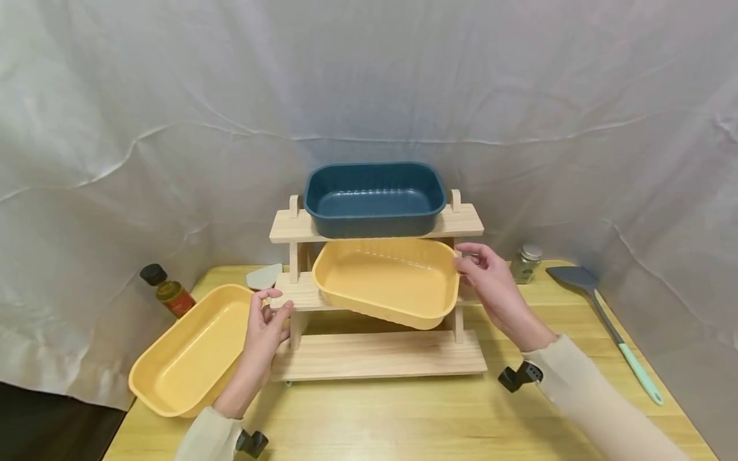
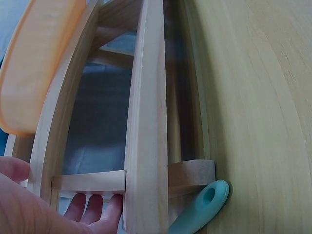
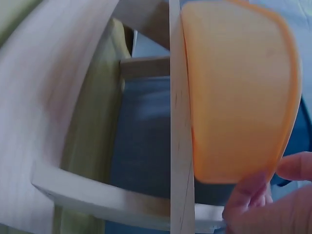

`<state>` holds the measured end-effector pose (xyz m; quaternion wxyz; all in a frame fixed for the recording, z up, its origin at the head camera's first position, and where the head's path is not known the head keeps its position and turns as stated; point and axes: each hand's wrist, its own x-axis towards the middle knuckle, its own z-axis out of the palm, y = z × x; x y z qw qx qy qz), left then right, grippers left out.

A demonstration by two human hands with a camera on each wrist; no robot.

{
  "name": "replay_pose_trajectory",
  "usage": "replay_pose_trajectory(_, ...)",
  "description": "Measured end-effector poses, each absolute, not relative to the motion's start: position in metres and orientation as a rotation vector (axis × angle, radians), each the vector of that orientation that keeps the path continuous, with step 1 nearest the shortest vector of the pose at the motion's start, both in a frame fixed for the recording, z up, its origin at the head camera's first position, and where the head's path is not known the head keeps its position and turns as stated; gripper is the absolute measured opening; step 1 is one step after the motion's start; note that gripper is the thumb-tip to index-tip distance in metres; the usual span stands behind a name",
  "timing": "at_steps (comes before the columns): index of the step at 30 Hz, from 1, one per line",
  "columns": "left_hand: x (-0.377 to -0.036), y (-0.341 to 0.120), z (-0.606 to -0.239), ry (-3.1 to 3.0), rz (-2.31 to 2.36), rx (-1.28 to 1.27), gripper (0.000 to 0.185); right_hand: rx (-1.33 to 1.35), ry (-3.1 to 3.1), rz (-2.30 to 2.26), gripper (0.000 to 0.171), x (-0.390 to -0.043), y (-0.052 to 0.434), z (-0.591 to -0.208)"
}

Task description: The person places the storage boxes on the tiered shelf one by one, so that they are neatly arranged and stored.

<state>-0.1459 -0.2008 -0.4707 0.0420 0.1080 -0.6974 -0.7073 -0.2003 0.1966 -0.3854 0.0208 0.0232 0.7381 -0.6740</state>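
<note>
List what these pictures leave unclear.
Head view: base of the bottle, behind the left yellow tray.
Head view: contents of the jar, too small to identify.
Head view: part of the middle shelf, behind the right yellow tray.
Left wrist view: part of the teal handle, behind the wooden rack.

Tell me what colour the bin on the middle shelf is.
The bin is yellow; the head view shows it best.

Apparently a curtained-off booth with kitchen items: pale cloth [image 1: 369,77] at twelve o'clock, a table [image 1: 392,422] at six, a jar [image 1: 524,264] at three, a spatula [image 1: 605,315] near four.
</note>
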Motion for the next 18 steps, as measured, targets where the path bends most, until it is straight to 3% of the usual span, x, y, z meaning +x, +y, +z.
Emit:
replay_pose_trajectory(9, -0.142, -0.202, -0.470, -2.143, -2.160, 0.362, 0.035, 0.102, 2.308, -2.125, 0.046, -0.161, 0.185, -0.393)
replay_pose_trajectory(18, -0.144, -0.200, -0.471, -2.135, -2.168, 0.344, 0.032, 0.018, 2.261, -2.170, 0.052, -0.157, 0.183, -0.393)
